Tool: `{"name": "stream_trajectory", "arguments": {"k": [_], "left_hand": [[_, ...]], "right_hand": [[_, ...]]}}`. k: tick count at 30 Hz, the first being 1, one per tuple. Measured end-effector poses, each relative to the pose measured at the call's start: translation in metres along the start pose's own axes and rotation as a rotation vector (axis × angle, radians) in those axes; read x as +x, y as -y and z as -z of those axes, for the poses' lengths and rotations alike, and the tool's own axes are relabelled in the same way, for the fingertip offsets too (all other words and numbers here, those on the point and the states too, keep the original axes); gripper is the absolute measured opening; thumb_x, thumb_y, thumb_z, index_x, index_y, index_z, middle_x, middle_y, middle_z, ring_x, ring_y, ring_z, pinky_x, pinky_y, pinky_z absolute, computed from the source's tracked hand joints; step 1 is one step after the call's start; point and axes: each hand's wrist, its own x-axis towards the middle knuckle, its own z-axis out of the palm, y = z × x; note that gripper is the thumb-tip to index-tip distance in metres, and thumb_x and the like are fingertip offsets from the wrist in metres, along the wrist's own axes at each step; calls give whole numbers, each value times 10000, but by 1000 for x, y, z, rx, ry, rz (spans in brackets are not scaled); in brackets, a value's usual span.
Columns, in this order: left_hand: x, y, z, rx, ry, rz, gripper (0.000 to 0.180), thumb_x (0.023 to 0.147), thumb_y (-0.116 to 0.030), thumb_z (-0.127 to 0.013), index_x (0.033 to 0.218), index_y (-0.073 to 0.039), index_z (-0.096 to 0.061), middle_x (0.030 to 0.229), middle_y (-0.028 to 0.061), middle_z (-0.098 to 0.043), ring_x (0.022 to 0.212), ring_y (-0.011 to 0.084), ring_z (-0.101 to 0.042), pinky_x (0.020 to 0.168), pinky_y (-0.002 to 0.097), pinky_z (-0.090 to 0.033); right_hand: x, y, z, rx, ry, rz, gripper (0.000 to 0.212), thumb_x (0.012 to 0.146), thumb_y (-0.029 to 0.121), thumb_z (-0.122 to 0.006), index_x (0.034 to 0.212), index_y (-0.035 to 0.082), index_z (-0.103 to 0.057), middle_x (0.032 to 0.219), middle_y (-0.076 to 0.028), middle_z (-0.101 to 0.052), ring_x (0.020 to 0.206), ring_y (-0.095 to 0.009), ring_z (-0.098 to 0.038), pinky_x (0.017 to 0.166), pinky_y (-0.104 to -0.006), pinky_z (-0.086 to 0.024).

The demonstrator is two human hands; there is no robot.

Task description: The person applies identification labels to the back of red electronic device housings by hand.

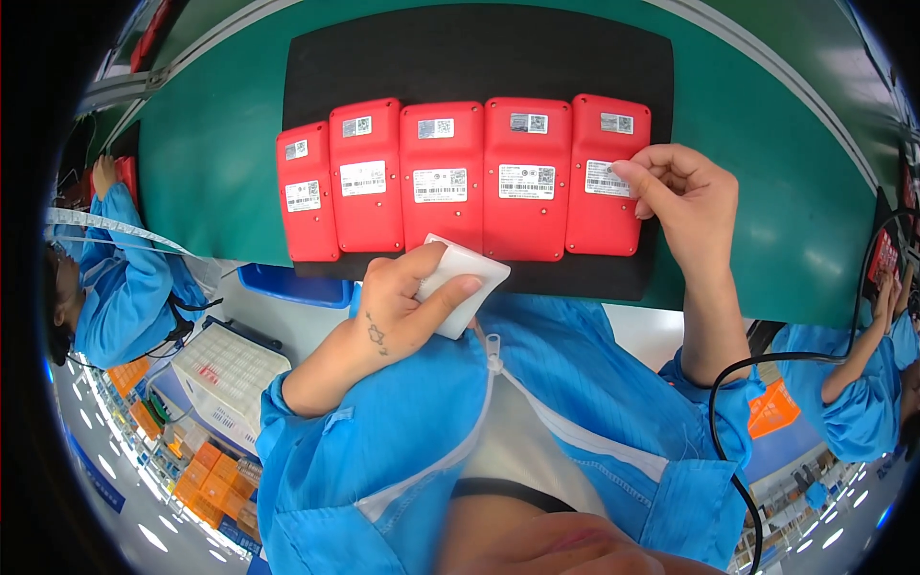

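Several red handheld device housings lie side by side, backs up, on a black mat (479, 48). Each bears a small silver label near the top and a larger white printed label below. My right hand (685, 192) is at the rightmost red housing (604, 225), thumb and index finger pinched at the right edge of its white label (599, 177). Whatever those fingertips hold, if anything, is too small to make out. Nearer my body, my left hand (402, 297) grips a folded white sheet or pad (470, 278) between thumb and fingers, just below the middle housing (443, 216).
The mat rests on a green worktable (220, 144). A black cable (719, 422) hangs along my right side. Co-workers in blue sit left (134, 278) and right (843, 383). A white crate (230, 374) and a blue bin (292, 285) stand at the left.
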Motion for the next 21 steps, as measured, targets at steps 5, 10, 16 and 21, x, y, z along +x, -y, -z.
{"name": "stream_trajectory", "arguments": {"k": [5, 10, 16, 21], "left_hand": [[3, 4, 0, 24, -26, -48, 184, 787, -142, -571, 880, 16, -552, 765, 137, -618, 624, 186, -627, 523, 235, -489], [3, 6, 4, 8, -44, -66, 155, 786, -97, -562, 884, 21, -550, 743, 127, -618, 609, 174, -622, 521, 235, -486], [-9, 3, 17, -75, -102, -62, 136, 792, -73, -553, 888, 25, -547, 729, 107, -612, 606, 126, -606, 515, 209, -471], [-45, 9, 60, -378, -191, -99, 147, 823, -72, -503, 946, 6, -518, 732, 88, -587, 569, 141, -586, 497, 230, -479]], "right_hand": [[3, 1, 1, -30, 18, -21, 101, 714, 54, -643, 749, -24, -591, 568, -29, -546, 461, -41, -477, 420, -146, -371], [7, 2, -1, -20, 46, -41, 103, 717, 63, -643, 743, -19, -587, 569, -29, -547, 461, -41, -479, 415, -149, -371], [7, 14, -6, -453, 22, 76, 234, 687, 205, -670, 690, 3, -553, 579, -97, -571, 486, -161, -552, 433, -270, -424], [24, 31, -1, -1043, 130, 81, 357, 649, 383, -669, 636, 76, -487, 554, -96, -574, 531, -229, -589, 502, -321, -457]]}}
